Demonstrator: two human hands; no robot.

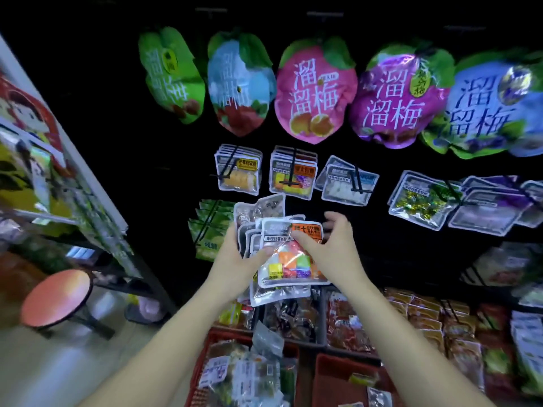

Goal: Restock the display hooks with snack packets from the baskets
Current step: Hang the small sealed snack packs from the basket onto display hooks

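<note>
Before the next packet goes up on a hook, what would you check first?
1. Left hand grips the stack of packets: ok.
2. Right hand has the front packet secured: cannot tell; only its thumb shows on it.
3. Matching orange-label packets hang above: ok.
4. Room left on that hook: cannot tell.
5. Front packet's hanging hole lined up: cannot tell, blurred.
</note>
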